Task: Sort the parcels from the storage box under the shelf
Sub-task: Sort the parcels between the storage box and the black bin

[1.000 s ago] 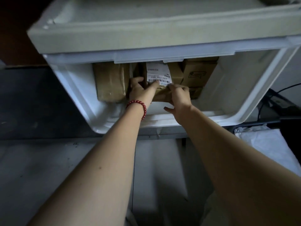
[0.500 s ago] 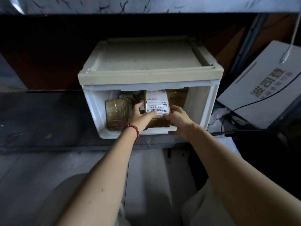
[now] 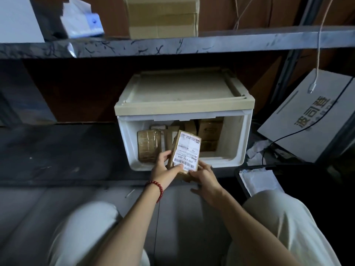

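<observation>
Grey metal shelf [image 3: 192, 46] spans above our grip. Under it the white storage box [image 3: 238, 139] stands open just beyond our hands, with brown taped parcels [image 3: 148, 144] still inside. We pinch the labelled cardboard parcel [image 3: 187, 150] at its near end, its long axis pointing away into the opening. Our left hand [image 3: 164, 170] holds its left edge and our right hand [image 3: 206, 178] its right corner. Half a second ago it sat inside the box; now it is drawn out over the lip.

On the white shipping label [image 3: 186, 153] of the brown parcel [image 3: 183, 176] we read, upside down, "470-FP0 004" beside a barcode and "FP0" further up; its fine print stays too small for us. The white carton [image 3: 299, 120] at right bears large grey characters, 波司登.
</observation>
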`<state>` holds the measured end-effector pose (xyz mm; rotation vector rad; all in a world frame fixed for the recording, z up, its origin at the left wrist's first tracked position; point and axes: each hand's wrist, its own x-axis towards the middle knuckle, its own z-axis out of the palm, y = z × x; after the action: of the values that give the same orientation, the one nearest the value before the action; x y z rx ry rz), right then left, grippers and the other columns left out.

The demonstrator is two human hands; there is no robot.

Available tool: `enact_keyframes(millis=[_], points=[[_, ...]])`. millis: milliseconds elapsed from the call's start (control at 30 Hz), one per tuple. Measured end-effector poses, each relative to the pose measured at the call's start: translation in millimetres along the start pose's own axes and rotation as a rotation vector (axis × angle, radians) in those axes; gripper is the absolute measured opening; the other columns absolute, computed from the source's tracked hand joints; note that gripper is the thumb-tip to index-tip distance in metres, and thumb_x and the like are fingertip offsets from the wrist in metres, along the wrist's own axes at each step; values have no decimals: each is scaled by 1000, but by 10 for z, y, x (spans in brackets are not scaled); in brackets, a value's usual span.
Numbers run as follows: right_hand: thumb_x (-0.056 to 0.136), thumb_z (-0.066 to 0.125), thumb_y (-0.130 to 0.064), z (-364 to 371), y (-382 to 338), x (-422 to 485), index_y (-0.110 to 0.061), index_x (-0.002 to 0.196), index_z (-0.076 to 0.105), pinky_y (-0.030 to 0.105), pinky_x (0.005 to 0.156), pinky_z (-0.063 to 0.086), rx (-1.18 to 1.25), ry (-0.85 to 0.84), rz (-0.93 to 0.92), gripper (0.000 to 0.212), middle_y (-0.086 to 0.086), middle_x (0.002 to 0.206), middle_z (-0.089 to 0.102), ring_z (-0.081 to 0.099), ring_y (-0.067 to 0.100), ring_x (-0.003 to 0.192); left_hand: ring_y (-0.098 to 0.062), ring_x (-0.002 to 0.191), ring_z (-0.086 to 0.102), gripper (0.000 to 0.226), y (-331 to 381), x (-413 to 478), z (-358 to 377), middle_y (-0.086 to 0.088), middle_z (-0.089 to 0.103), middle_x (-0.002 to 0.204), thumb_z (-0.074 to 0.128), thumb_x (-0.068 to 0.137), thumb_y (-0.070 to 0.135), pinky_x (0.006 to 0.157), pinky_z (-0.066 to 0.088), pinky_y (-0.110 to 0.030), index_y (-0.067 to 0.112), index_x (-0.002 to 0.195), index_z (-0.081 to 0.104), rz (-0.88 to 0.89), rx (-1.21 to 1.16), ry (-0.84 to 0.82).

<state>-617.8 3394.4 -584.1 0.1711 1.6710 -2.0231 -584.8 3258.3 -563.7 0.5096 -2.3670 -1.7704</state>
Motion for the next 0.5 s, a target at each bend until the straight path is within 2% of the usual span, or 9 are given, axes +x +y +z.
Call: enact_keyframes(millis=[67,133,200,300,400,433,500], points=[[90,51,-12,22,-16,-9,-25,127,50,42,83,38,-18,-3,-3,39,-1,108,70,64,19,95,-4,107,44,66,-16,-40,-85,9,49,133,76,78,17,89,34,-21,28,134,42,29,7,2],[94,49,-19,20,-52,-15,-26,126,49,45,87,40,-23,-10,-8,32,0,108,70,63,18,100,-6,111,45,71,-37,-78,-156,11,47,128,79,74,13,90,38,-22,28,133,43,69,23,-7],[97,47,-22,17,-82,-29,-31,125,43,43,80,45,23,-10,-3,30,1,109,68,63,18,100,-6,112,46,76,-55,-119,-209,13,47,123,82,69,11,87,39,-19,30,132,43,99,65,-15],[97,48,-20,29,-90,-44,-36,114,43,36,63,49,69,-13,-3,24,-1,99,70,67,14,89,-5,108,47,82,-83,-157,-257,12,49,119,86,64,10,84,37,-17,30,131,43,140,129,-10],[96,51,-18,40,-62,-38,-39,105,46,38,66,50,57,-16,-33,23,-8,86,74,67,13,86,-3,104,48,80,-107,-156,-280,12,49,120,83,66,8,79,36,-10,29,132,42,125,131,-2],[96,52,-17,46,-57,-38,-40,106,47,38,66,49,41,-21,-50,25,-9,87,74,67,13,87,-2,101,48,78,-113,-153,-282,13,49,120,81,69,8,75,36,-9,30,132,41,98,127,-10],[93,53,-13,62,-62,-47,-38,110,47,36,66,46,0,-38,-87,30,-10,104,71,65,15,92,-1,96,48,74,-125,-143,-268,13,50,117,76,75,10,75,38,-13,31,135,37,15,117,-41]])
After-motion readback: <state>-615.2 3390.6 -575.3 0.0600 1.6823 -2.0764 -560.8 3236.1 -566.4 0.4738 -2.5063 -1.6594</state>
